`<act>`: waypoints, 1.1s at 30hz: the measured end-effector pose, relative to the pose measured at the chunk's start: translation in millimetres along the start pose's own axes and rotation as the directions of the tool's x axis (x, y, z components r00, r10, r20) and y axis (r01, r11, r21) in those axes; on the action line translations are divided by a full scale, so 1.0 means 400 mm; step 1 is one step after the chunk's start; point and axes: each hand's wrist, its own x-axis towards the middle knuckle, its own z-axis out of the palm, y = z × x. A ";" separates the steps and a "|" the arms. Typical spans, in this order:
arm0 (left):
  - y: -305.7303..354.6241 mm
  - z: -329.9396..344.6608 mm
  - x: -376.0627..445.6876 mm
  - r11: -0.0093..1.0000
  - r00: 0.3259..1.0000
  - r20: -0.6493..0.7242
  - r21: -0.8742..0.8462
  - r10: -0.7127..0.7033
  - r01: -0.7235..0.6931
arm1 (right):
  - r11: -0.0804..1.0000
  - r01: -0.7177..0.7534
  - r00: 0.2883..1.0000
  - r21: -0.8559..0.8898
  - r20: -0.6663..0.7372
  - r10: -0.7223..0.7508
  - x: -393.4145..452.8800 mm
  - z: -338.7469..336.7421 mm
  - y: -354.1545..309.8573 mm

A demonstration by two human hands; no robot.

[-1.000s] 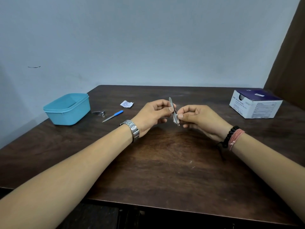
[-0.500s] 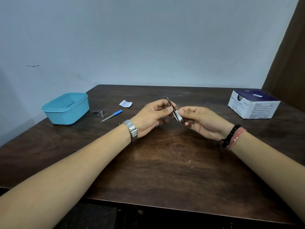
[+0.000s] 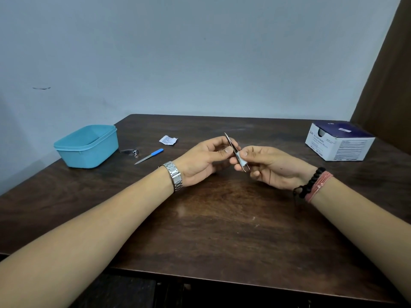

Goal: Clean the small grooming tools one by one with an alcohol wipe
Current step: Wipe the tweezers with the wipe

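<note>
Above the dark wooden counter [image 3: 222,218], thin, stiff, slippery steel tweezers [image 3: 233,147] are being pinched by the left hand [image 3: 200,161] and wiped by the right hand [image 3: 271,165] pinching a small white wipe [image 3: 242,160].

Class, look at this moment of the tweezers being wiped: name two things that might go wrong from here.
1. The tweezers are held only by the left hand fingertips above the table; they could slip and drop.
2. The right hand pinches the wipe near the pointed tips, which might prick a finger.
</note>
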 end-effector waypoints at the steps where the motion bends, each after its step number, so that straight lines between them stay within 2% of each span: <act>1: -0.001 -0.002 0.001 1.000 1.000 -0.005 -0.005 -0.008 0.008 | 1.000 0.011 1.000 -0.018 -0.011 -0.012 0.002 -0.003 0.002; 7: -0.002 0.002 0.002 0.999 0.999 -0.025 0.042 -0.029 0.030 | 0.992 0.062 0.995 -0.107 -0.067 -0.069 0.008 -0.010 0.007; 15: -0.004 0.006 0.004 0.982 0.989 -0.132 0.185 0.065 -0.039 | 0.989 0.076 0.993 -0.127 -0.077 -0.086 0.010 -0.013 0.011; 25: -0.003 0.004 0.005 0.968 0.982 -0.161 0.244 0.099 -0.057 | 0.992 0.070 0.991 -0.104 -0.109 -0.082 0.018 -0.021 0.016; 33: 0.002 0.007 0.004 0.974 0.972 -0.221 0.223 0.084 -0.033 | 0.911 0.254 0.926 -0.324 -0.190 -0.326 0.022 -0.009 0.018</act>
